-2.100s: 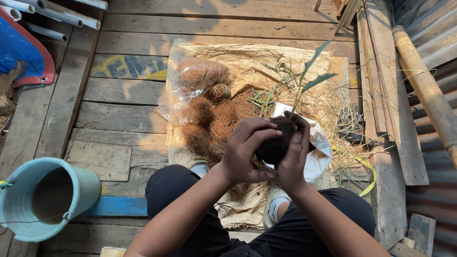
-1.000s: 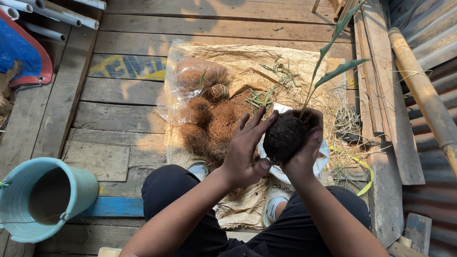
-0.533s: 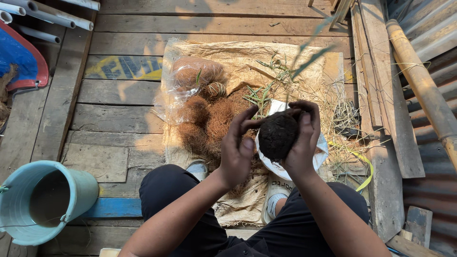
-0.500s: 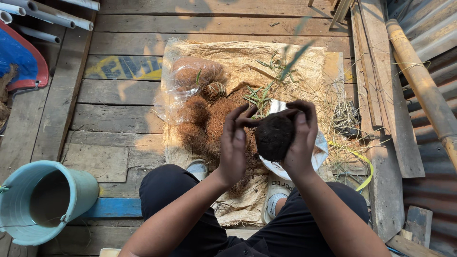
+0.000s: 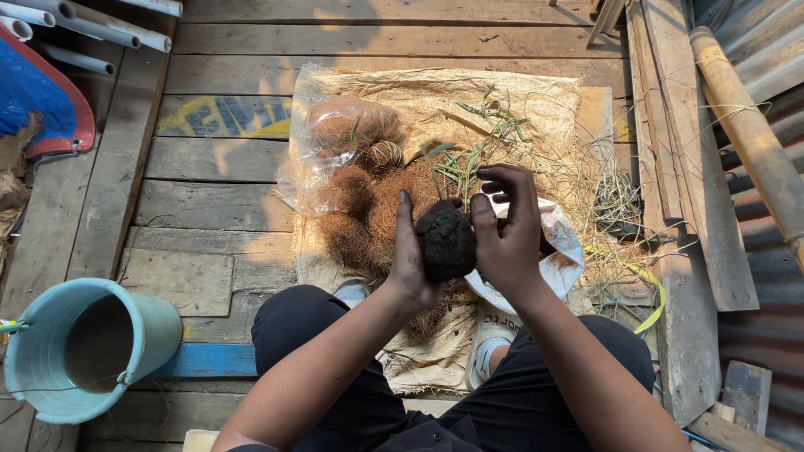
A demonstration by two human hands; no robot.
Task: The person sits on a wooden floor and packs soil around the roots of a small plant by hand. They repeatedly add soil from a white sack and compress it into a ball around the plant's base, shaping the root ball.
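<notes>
A dark ball of soil point(image 5: 446, 242) sits between both my hands above my lap. My left hand point(image 5: 409, 255) presses flat against its left side, fingers straight up. My right hand point(image 5: 505, 228) cups its right side, fingers curled over the top. A thin green plant point(image 5: 463, 164) stands just behind the ball; whether it grows out of the ball cannot be told. Below lie a heap of brown coconut fibre point(image 5: 374, 211) on a burlap sack point(image 5: 502, 100) and a white plastic bag point(image 5: 561, 251).
A light blue bucket point(image 5: 147, 328) stands at the lower left on the plank floor. White pipes point(image 5: 100, 25) and a blue-and-red object point(image 5: 42, 105) lie at the upper left. Bamboo pole point(image 5: 741, 125) and loose planks point(image 5: 670, 167) run along the right. Dry grass point(image 5: 603, 184) is scattered.
The soil ball was lifted higher and then brought lower and closer to me. My left hand has flattened against it and the plant's long leaves have dropped out of the upper view.
</notes>
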